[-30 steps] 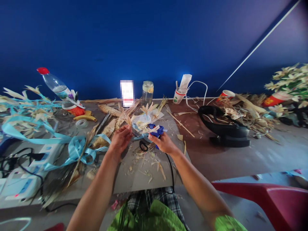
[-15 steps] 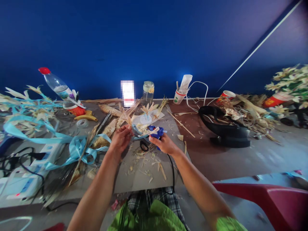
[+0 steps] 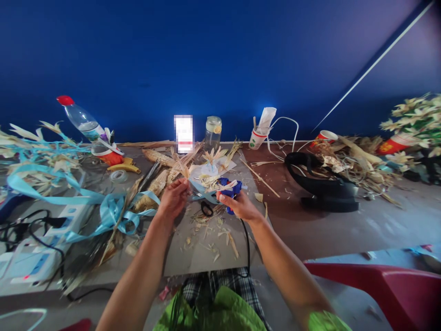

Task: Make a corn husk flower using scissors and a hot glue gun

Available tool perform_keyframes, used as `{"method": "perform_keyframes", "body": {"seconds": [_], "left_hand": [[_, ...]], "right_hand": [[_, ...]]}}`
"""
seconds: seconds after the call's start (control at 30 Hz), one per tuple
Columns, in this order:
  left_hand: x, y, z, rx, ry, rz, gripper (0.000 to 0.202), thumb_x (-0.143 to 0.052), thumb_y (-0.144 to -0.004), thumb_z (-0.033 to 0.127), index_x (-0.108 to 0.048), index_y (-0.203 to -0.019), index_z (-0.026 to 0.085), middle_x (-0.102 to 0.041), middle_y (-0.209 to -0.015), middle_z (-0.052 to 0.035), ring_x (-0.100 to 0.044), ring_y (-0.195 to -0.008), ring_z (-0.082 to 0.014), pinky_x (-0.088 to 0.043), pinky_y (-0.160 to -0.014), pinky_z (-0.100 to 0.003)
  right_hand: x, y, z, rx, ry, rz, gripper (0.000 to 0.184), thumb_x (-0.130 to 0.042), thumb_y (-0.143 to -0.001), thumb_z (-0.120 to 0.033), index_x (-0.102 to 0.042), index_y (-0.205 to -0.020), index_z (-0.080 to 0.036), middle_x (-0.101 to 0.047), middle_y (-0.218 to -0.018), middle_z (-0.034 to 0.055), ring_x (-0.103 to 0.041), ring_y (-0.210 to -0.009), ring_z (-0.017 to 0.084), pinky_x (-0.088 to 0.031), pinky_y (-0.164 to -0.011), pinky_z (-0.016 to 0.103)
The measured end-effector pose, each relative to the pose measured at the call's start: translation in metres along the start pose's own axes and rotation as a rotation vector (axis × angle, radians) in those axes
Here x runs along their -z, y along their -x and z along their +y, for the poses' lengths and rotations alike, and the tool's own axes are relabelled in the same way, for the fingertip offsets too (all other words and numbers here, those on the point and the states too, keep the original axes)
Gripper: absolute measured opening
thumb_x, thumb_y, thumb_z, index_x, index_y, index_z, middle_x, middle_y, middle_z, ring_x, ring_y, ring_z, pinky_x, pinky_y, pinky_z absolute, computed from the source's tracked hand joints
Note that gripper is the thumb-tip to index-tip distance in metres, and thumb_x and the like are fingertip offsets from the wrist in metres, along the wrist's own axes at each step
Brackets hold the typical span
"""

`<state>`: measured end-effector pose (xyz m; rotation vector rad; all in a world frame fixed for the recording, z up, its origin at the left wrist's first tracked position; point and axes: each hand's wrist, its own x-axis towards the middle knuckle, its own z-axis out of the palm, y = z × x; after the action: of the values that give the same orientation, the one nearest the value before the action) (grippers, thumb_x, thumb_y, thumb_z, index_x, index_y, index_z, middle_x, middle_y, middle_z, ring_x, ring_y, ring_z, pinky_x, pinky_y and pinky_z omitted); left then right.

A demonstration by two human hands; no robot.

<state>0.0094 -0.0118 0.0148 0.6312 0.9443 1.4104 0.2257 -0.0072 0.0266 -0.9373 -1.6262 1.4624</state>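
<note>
My right hand [image 3: 239,205] is closed around a blue glue gun [image 3: 231,187], whose black cord hangs down past the table's front edge. My left hand [image 3: 175,196] is pinched on a pale dried corn husk piece [image 3: 186,171] that sticks up above the fingertips. Between the two hands lie husk strips [image 3: 208,184] on a light blue surface. Just beyond stands a husk flower [image 3: 212,156] on a clear round base [image 3: 208,170]. Black scissor handles [image 3: 206,208] rest on the table below, among small husk scraps [image 3: 213,227].
Light blue ribbon [image 3: 115,211] and a white power strip [image 3: 44,253] lie at left, near a tilted plastic bottle [image 3: 81,118]. A glass jar [image 3: 212,133] and paper cup [image 3: 257,139] stand at the back. A black strap-like object [image 3: 320,184] lies at right, beside a red chair [image 3: 386,285].
The glue gun and my right hand have shifted slightly to the right. My left hand stays nearly in place, pinching the husk piece.
</note>
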Motion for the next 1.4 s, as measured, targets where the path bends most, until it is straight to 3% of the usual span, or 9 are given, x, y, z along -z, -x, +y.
{"method": "perform_keyframes", "body": {"seconds": [0.37,0.6,0.7,0.8,0.9,1.03,1.23,1.4], "left_hand": [[-0.003,0.0,-0.002,-0.016,-0.027,0.028,0.02,-0.075,-0.063,0.026,-0.06,-0.067,0.013,-0.051,-0.055,0.0026,-0.046,-0.05,-0.006,-0.039,-0.054,-0.02],[-0.004,0.001,-0.003,-0.071,-0.108,0.055,0.019,-0.076,-0.061,0.025,-0.063,-0.07,0.013,-0.054,-0.057,0.0023,-0.046,-0.052,-0.0058,-0.035,-0.051,-0.019],[-0.003,-0.001,-0.005,-0.1,-0.138,0.093,0.021,-0.077,-0.059,0.026,-0.064,-0.069,0.013,-0.055,-0.057,0.0026,-0.045,-0.051,-0.0055,-0.034,-0.05,-0.018],[-0.003,-0.002,-0.006,-0.111,-0.173,0.143,0.023,-0.077,-0.058,0.028,-0.064,-0.069,0.013,-0.055,-0.056,0.0028,-0.045,-0.051,-0.0055,-0.033,-0.049,-0.018],[-0.006,-0.001,-0.006,-0.151,-0.181,0.188,0.025,-0.077,-0.057,0.029,-0.064,-0.071,0.014,-0.056,-0.057,0.0032,-0.046,-0.051,-0.0058,-0.034,-0.05,-0.018],[-0.009,0.001,-0.004,-0.229,-0.245,0.229,0.022,-0.076,-0.058,0.029,-0.065,-0.071,0.015,-0.055,-0.055,0.0038,-0.044,-0.05,-0.0067,-0.033,-0.049,-0.019],[-0.008,0.002,-0.002,-0.317,-0.358,0.275,0.014,-0.071,-0.062,0.026,-0.068,-0.072,0.016,-0.054,-0.054,0.0041,-0.044,-0.052,-0.0086,-0.034,-0.052,-0.021],[-0.007,0.0,-0.005,-0.355,-0.371,0.32,0.013,-0.07,-0.063,0.025,-0.068,-0.072,0.016,-0.056,-0.057,0.0038,-0.045,-0.053,-0.0087,-0.035,-0.054,-0.021]], "right_hand": [[0.002,0.002,0.002,0.003,-0.077,-0.06,0.038,-0.064,-0.072,-0.052,-0.06,-0.082,-0.016,-0.057,-0.076,0.0017,-0.049,-0.069,0.012,-0.042,-0.067,0.027],[-0.003,0.003,0.004,0.009,-0.39,-0.079,0.043,-0.065,-0.067,-0.058,-0.063,-0.078,-0.017,-0.061,-0.08,0.0048,-0.056,-0.072,0.016,-0.045,-0.07,0.03],[-0.001,0.001,0.001,-0.015,-0.416,-0.019,0.043,-0.064,-0.068,-0.058,-0.062,-0.082,-0.017,-0.063,-0.085,0.0058,-0.058,-0.069,0.015,-0.047,-0.068,0.031],[0.008,-0.003,0.0,-0.081,-0.216,0.096,0.044,-0.058,-0.073,-0.057,-0.061,-0.089,-0.016,-0.062,-0.07,0.0035,-0.056,-0.059,0.014,-0.044,-0.06,0.028],[0.021,-0.007,0.001,-0.12,0.202,0.297,0.043,-0.054,-0.076,-0.056,-0.061,-0.086,-0.015,-0.055,-0.055,-0.0003,-0.051,-0.052,0.014,-0.04,-0.054,0.026],[0.036,-0.01,0.007,-0.197,0.744,0.478,0.035,-0.059,-0.074,-0.048,-0.06,-0.085,-0.015,-0.062,-0.076,0.0071,-0.059,-0.074,0.021,-0.043,-0.066,0.03],[0.038,-0.007,0.017,-0.37,1.021,0.477,0.04,-0.059,-0.077,-0.036,-0.056,-0.107,-0.011,-0.057,-0.11,0.0198,-0.059,-0.098,0.028,-0.044,-0.08,0.035],[0.032,-0.004,0.018,-0.407,1.108,0.384,0.043,-0.055,-0.08,-0.034,-0.053,-0.115,-0.01,-0.052,-0.117,0.0219,-0.06,-0.099,0.03,-0.045,-0.08,0.037]]}}
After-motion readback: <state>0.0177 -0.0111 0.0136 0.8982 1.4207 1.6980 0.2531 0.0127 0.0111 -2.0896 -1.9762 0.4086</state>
